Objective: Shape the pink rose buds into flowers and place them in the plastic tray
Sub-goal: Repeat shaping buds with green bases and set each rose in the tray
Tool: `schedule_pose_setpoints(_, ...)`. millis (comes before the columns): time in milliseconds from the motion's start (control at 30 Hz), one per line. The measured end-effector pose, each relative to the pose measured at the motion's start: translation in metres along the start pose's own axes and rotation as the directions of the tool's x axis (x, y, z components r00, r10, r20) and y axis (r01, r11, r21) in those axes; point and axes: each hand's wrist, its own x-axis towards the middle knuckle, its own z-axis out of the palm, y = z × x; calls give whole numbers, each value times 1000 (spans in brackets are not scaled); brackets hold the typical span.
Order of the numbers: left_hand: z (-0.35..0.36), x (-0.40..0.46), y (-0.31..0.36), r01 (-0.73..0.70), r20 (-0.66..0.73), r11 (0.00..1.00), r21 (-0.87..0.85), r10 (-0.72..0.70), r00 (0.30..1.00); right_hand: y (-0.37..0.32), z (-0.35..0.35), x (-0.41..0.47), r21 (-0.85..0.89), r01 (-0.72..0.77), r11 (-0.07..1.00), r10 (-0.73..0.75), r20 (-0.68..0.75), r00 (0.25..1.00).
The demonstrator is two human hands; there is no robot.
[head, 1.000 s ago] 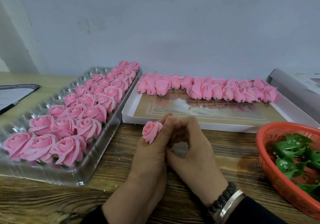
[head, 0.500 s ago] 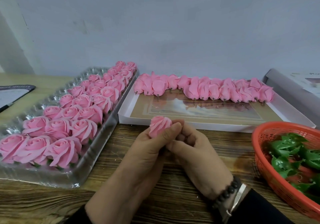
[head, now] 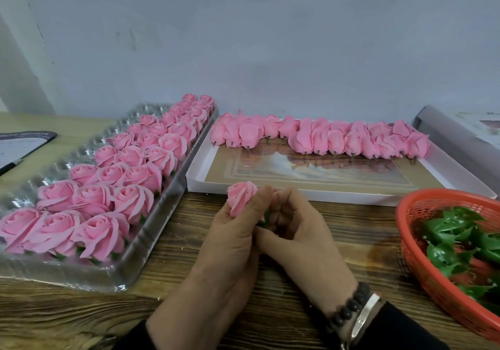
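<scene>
While both hands meet, left grip pinches a pink rose bud.

Left hand at 12 o'clock of its forearm, thumb raised, gripping the rose bud; right hand, at its 3 o'clock, fingers curled against the bud's base.

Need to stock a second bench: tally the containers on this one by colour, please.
Clear: 1, the plastic tray holding shaped roses
White: 1, the shallow box holding buds
Orange-red: 1, the mesh basket holding green leaves
Total: 3
</scene>
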Motion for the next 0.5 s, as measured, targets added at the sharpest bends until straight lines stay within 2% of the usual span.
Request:
schedule_pose_setpoints(67,-3,2,2,30,51,999,20,-31,998,1,-3,2,74,-36,997,34,27,999)
schedule_pose_setpoints(133,-6,3,5,77,82,994,71,-83,993,1,-6,3,238,-112,965,87,115,990)
schedule_pose_setpoints(200,-9,3,6,63,92,992,109,-73,993,0,-6,1,269,-133,954,93,155,983)
schedule_pose_setpoints(267,-9,3,7,-50,103,985,167,33,994,-1,-4,0,157,-82,984,65,110,992)
schedule_pose_setpoints(300,-9,3,9,-126,110,960,248,102,989,-1,-4,0,81,-43,996,38,67,997)
schedule_pose_setpoints(400,-13,6,13,-335,182,762,555,281,942,-6,-9,-2,-115,109,987,-114,-37,993)
schedule_pose_setpoints(500,-16,6,15,-377,273,634,675,261,926,-9,-13,-4,-250,221,943,-224,15,974)
